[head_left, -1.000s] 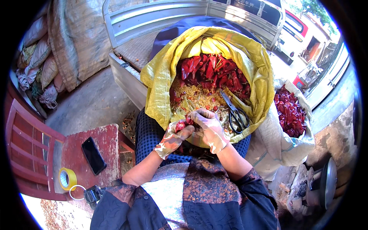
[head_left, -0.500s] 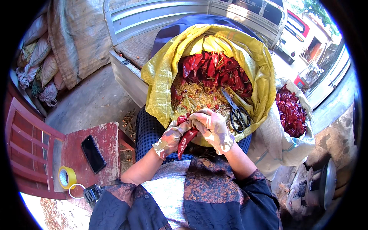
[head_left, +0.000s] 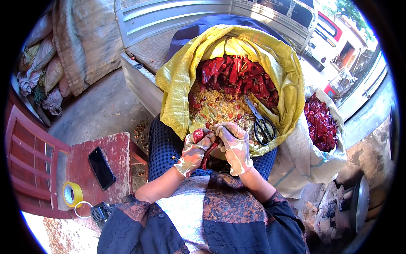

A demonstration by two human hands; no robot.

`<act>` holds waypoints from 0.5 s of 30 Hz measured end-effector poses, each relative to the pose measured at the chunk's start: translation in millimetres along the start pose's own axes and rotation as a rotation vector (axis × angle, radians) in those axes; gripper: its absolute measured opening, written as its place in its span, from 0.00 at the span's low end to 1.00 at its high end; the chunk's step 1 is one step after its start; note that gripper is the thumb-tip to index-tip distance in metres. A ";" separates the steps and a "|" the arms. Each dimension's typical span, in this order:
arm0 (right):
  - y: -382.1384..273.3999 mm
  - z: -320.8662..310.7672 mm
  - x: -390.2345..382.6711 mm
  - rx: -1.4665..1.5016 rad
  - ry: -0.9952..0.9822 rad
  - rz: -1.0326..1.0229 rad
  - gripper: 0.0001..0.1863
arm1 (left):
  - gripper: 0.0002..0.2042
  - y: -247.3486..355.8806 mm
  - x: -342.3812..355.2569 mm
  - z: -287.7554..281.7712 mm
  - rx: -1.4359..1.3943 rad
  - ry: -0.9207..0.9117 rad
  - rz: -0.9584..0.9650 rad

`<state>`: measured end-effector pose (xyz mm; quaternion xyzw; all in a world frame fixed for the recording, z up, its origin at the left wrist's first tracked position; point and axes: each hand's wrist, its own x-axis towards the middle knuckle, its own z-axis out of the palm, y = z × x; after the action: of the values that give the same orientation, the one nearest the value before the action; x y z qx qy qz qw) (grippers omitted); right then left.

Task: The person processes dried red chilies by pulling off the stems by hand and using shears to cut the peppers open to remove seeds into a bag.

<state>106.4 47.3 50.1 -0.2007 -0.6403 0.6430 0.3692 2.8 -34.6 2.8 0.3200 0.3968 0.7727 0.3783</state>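
Note:
My left hand [head_left: 194,153], in a light patterned glove, is closed around dried red chili peppers. One chili pepper [head_left: 206,160] hangs below its fingers; a round red end [head_left: 198,135] shows above the thumb. Beside it, my right hand [head_left: 235,149], gloved alike, has its fingers pinched together; what lies in them is hidden. Both hands are over the near rim of a yellow woven sack [head_left: 174,99]. Inside the sack are a heap of red chilies [head_left: 237,76], pale yellow seeds [head_left: 213,101] and black-handled scissors [head_left: 263,122], lying on the right side.
A white sack [head_left: 294,163] with more red chilies [head_left: 320,122] stands at the right. On the left, a worn red chair [head_left: 78,148] bears a phone [head_left: 102,168] and a roll of yellow tape [head_left: 72,194]. A truck bed [head_left: 148,51] is behind the yellow sack.
My right hand has turned more upright and come slightly left and down. The hanging chili has shifted partly behind my left fingers. A small stem-like bit now shows left of my left hand.

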 end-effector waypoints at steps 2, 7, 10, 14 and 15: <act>6.1 -1.8 1.4 0.223 0.003 0.148 0.07 | 0.08 8.2 -1.4 7.1 -0.011 0.026 -0.054; 0.7 -1.9 5.9 0.358 0.024 0.228 0.07 | 0.07 -15.3 7.0 -5.1 -0.110 0.001 0.135; -11.6 -11.2 10.5 0.109 -0.040 0.192 0.07 | 0.08 -17.3 8.6 -8.3 -0.015 0.063 0.161; -24.1 -8.1 9.6 -0.192 -0.103 0.209 0.07 | 0.09 -20.5 8.8 -12.6 0.516 0.005 0.319; -28.3 -7.8 8.5 -0.159 -0.109 0.248 0.07 | 0.09 -19.5 8.6 -11.6 0.508 -0.002 0.386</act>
<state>112.8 56.2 78.6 -0.2718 -0.6785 0.6409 0.2346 -4.4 -23.9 -17.8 0.4742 0.5086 0.7062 0.1330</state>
